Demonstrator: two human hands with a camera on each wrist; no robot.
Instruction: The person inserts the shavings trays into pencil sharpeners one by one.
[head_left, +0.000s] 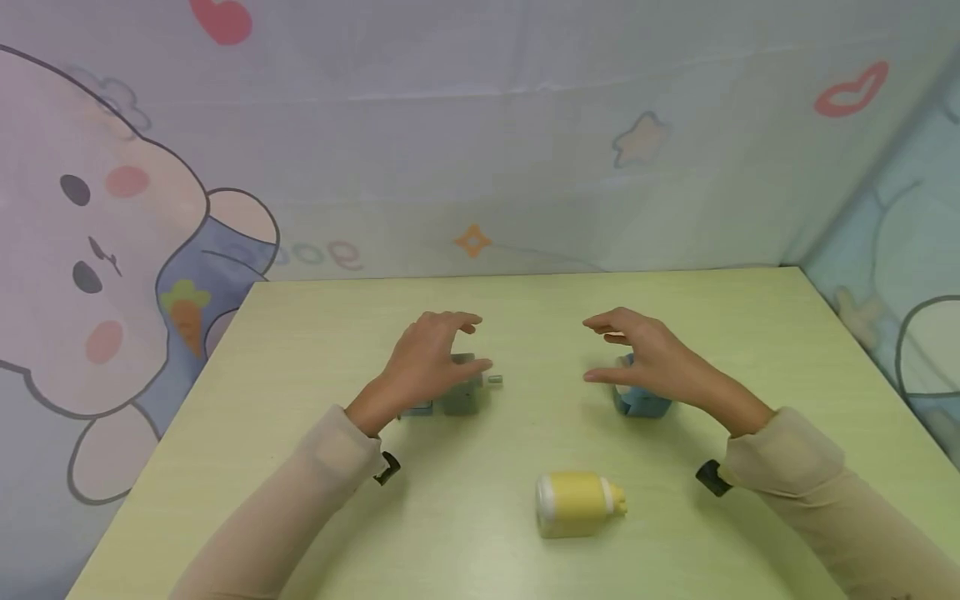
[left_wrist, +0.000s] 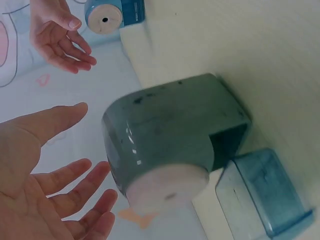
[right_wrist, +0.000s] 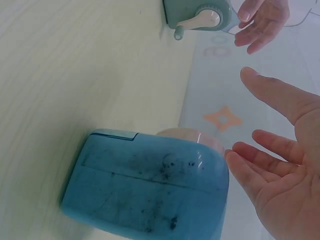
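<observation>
A grey-green crank pencil sharpener stands on the table under my left hand, whose fingers and thumb are spread apart around it without gripping. Its pale crank shows in the right wrist view. A translucent blue shavings drawer is beside the sharpener's base. My right hand hovers over a blue pencil sharpener, fingers and thumb also apart, holding nothing. Dark smudges mark the blue sharpener's side, and its pale round face with a small hole shows in the left wrist view.
A yellow bottle with a white base and a notched yellow tip lies on its side near the front of the table. A printed cloth hangs behind the table's back edge. Both wrists carry dark bands.
</observation>
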